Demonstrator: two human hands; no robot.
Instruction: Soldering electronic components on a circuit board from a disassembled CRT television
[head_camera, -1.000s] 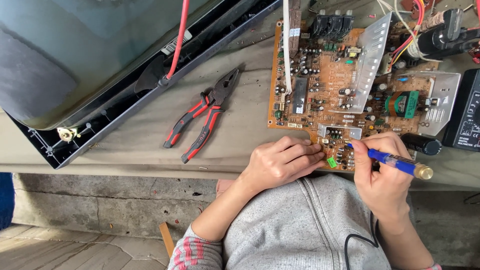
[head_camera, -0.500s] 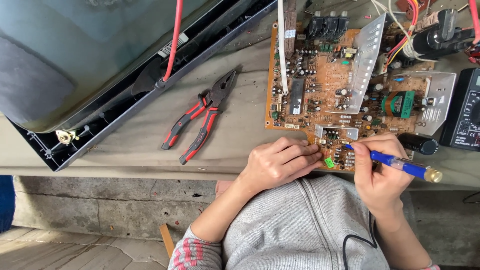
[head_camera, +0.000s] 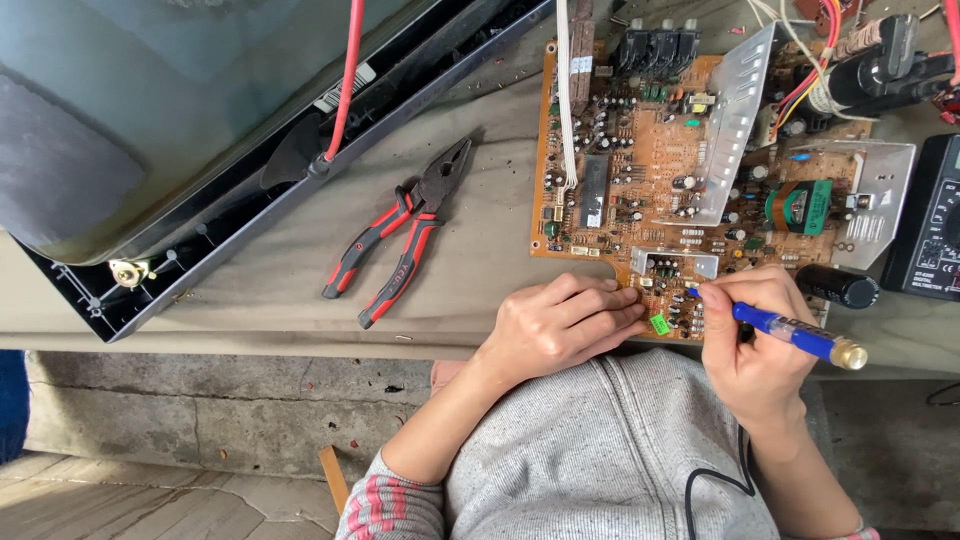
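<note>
Your left hand (head_camera: 560, 325) presses the circuit board (head_camera: 660, 190) at its 6 o'clock edge; your right hand (head_camera: 750, 335), just beside, grips the blue tool (head_camera: 790, 335), unmoved since before.

left hand (head_camera: 555, 325) lay loosely curled, palm down, fingertips pressed forward; right hand (head_camera: 755, 335) was pinched in a pen grip, wrist bent.

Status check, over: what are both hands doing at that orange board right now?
Left hand resting on circuit board edge, empty. Right hand gripping blue-handled tool, tip on board. Pliers lying apart to the left, nothing blocking.
</note>
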